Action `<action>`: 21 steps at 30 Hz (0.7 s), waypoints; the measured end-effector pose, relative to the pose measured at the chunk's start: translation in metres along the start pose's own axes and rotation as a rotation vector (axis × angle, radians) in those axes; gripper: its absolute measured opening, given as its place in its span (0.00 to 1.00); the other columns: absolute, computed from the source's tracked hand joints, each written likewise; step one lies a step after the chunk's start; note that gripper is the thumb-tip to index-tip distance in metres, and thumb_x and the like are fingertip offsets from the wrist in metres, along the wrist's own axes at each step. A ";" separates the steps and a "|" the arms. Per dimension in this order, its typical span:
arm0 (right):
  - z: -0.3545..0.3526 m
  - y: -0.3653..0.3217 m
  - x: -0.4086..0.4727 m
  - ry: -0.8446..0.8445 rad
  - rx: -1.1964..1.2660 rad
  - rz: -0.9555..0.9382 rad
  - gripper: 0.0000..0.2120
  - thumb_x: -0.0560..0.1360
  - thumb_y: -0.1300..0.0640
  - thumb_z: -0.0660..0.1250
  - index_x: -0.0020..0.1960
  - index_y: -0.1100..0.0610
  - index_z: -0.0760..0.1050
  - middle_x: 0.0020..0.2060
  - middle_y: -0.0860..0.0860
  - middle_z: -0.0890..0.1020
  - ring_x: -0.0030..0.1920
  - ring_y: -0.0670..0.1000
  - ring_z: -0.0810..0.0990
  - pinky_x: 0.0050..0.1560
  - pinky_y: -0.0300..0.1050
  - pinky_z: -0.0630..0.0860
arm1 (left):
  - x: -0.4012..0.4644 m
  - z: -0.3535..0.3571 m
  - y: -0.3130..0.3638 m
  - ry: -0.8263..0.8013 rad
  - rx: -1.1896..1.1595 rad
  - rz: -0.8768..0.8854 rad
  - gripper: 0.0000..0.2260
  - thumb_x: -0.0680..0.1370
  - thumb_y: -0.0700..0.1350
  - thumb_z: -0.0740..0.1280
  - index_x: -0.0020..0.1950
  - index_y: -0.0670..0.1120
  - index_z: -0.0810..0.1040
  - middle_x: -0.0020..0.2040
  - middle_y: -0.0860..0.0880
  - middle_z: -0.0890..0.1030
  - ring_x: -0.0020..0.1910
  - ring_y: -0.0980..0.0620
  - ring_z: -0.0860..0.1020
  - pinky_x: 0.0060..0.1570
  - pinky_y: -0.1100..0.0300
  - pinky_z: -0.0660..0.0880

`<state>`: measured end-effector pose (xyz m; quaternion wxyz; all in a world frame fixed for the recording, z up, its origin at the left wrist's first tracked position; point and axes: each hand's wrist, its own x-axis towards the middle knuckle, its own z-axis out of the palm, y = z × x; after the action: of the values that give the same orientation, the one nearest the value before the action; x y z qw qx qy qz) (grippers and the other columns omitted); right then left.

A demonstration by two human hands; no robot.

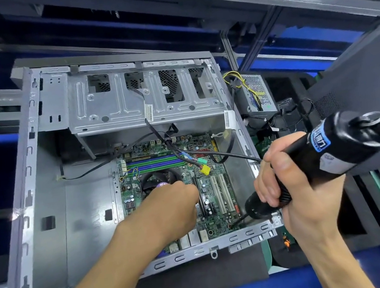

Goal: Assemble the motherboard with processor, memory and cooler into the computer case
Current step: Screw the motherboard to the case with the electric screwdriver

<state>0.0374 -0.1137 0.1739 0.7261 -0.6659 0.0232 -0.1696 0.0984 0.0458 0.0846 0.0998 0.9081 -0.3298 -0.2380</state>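
Blue bench and dark racking frame an open computer case (38, 167) lying on its side, the motherboard (218, 224) already seated on its floor, cooler fan and all. One left hand (171, 204) rests curled on the board, probably steadying it (whether it holds anything I cannot tell), while one right hand (286, 178) clenches the single electric screwdriver (311, 159), bit angled onto the near corner screw hole; two white expansion slots sit between them.

**Open floor on the left, cables across the board**

The computer case (36, 153) has bare metal floor left of the motherboard (211, 190), open to reach. The drive cage (141, 96) overhangs the far side. Black cables (223, 153) cross above the memory slots (152, 163). The electric screwdriver (311, 162) blocks the near right corner.
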 end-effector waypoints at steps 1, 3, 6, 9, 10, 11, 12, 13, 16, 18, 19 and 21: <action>0.000 0.000 0.000 -0.003 -0.002 -0.001 0.13 0.70 0.43 0.77 0.39 0.49 0.77 0.22 0.46 0.70 0.19 0.49 0.66 0.28 0.37 0.67 | 0.000 0.000 0.000 0.000 0.004 -0.002 0.10 0.78 0.41 0.60 0.53 0.44 0.80 0.48 0.43 0.83 0.49 0.39 0.81 0.47 0.48 0.80; 0.001 0.001 0.001 -0.008 -0.009 -0.002 0.13 0.71 0.43 0.77 0.39 0.50 0.77 0.22 0.46 0.71 0.19 0.49 0.66 0.28 0.37 0.67 | 0.000 0.000 0.001 -0.004 0.006 -0.006 0.10 0.78 0.41 0.60 0.54 0.44 0.80 0.49 0.43 0.83 0.49 0.39 0.81 0.47 0.48 0.80; 0.002 0.002 0.001 -0.014 -0.005 0.001 0.13 0.71 0.43 0.77 0.39 0.50 0.77 0.22 0.46 0.71 0.19 0.49 0.66 0.28 0.38 0.67 | 0.000 0.001 0.000 0.000 0.001 -0.003 0.09 0.78 0.40 0.60 0.52 0.44 0.80 0.47 0.43 0.83 0.48 0.40 0.81 0.46 0.49 0.80; 0.004 0.003 0.000 -0.026 -0.019 0.000 0.12 0.71 0.43 0.76 0.40 0.49 0.78 0.23 0.46 0.71 0.19 0.49 0.66 0.28 0.38 0.67 | 0.000 0.002 -0.001 0.010 0.002 0.002 0.10 0.78 0.41 0.60 0.53 0.43 0.80 0.47 0.42 0.83 0.47 0.40 0.81 0.46 0.48 0.80; 0.004 0.003 0.001 -0.032 -0.017 -0.002 0.11 0.72 0.44 0.76 0.40 0.49 0.78 0.23 0.45 0.72 0.19 0.49 0.67 0.27 0.38 0.67 | 0.000 0.002 -0.001 0.014 0.004 0.003 0.10 0.78 0.41 0.60 0.54 0.43 0.80 0.48 0.42 0.83 0.48 0.40 0.81 0.46 0.49 0.80; 0.005 0.003 0.001 -0.039 -0.017 -0.007 0.11 0.72 0.44 0.76 0.40 0.49 0.78 0.23 0.45 0.72 0.19 0.48 0.67 0.27 0.38 0.67 | 0.001 0.003 -0.001 0.017 0.006 0.004 0.10 0.78 0.41 0.60 0.55 0.43 0.80 0.48 0.42 0.83 0.48 0.40 0.81 0.46 0.49 0.80; 0.006 0.004 0.002 -0.046 -0.017 -0.007 0.11 0.72 0.44 0.76 0.40 0.49 0.78 0.24 0.44 0.72 0.20 0.48 0.67 0.27 0.38 0.67 | 0.001 0.003 -0.001 0.018 0.006 0.005 0.11 0.78 0.41 0.60 0.55 0.43 0.80 0.48 0.43 0.83 0.48 0.40 0.82 0.46 0.49 0.80; 0.007 0.004 0.002 -0.051 -0.018 -0.006 0.11 0.72 0.44 0.76 0.40 0.49 0.79 0.24 0.44 0.72 0.20 0.48 0.67 0.27 0.38 0.67 | 0.001 0.003 -0.001 0.017 0.006 0.007 0.11 0.78 0.41 0.60 0.55 0.43 0.80 0.48 0.42 0.83 0.48 0.40 0.82 0.46 0.49 0.80; 0.008 0.007 0.003 -0.069 -0.022 -0.002 0.10 0.72 0.44 0.76 0.41 0.49 0.80 0.24 0.43 0.73 0.20 0.47 0.67 0.27 0.38 0.67 | 0.001 0.004 -0.001 0.015 0.002 0.002 0.11 0.78 0.41 0.60 0.55 0.43 0.80 0.49 0.42 0.83 0.49 0.40 0.82 0.47 0.49 0.80; 0.009 0.009 0.005 -0.091 -0.002 0.020 0.11 0.71 0.43 0.77 0.40 0.49 0.80 0.24 0.43 0.73 0.19 0.46 0.67 0.27 0.37 0.67 | 0.001 0.004 -0.001 0.018 0.004 -0.001 0.11 0.78 0.42 0.60 0.55 0.44 0.80 0.50 0.42 0.83 0.50 0.40 0.81 0.48 0.49 0.80; 0.008 0.010 0.006 -0.101 0.022 0.035 0.12 0.70 0.43 0.77 0.39 0.48 0.79 0.23 0.43 0.72 0.19 0.45 0.66 0.26 0.36 0.66 | 0.001 0.003 -0.001 0.017 0.005 -0.002 0.11 0.77 0.42 0.60 0.55 0.45 0.80 0.50 0.42 0.83 0.50 0.39 0.81 0.48 0.49 0.80; 0.005 0.012 0.009 -0.119 0.073 0.055 0.12 0.69 0.43 0.78 0.38 0.48 0.78 0.22 0.44 0.71 0.18 0.45 0.65 0.26 0.35 0.66 | 0.000 0.002 -0.001 0.015 -0.002 -0.005 0.11 0.77 0.43 0.60 0.54 0.45 0.80 0.49 0.42 0.83 0.49 0.39 0.81 0.47 0.49 0.79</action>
<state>0.0497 -0.1105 0.1643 0.7545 -0.6469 -0.0078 -0.1103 0.0978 0.0465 0.0822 0.1025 0.9106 -0.3265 -0.2316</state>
